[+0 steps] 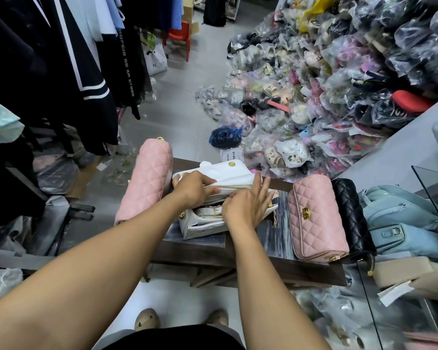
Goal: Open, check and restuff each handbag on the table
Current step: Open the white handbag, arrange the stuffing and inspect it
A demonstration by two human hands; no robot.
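Careful: your left hand (192, 189) grips the white handbag (228, 170) by its flap, right hand (245, 207) presses flat, fingers spread. Bag sits between your hands; push harder and it may slide off the table (283, 238) far edge.

White handbag (213, 221) open on table (276, 238), flap (228, 173) raised.

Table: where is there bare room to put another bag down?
Bare table shows between the white bag and the right pink bag, plus a narrow strip before the white bag. The right end is crowded with a black bag and blue bags.
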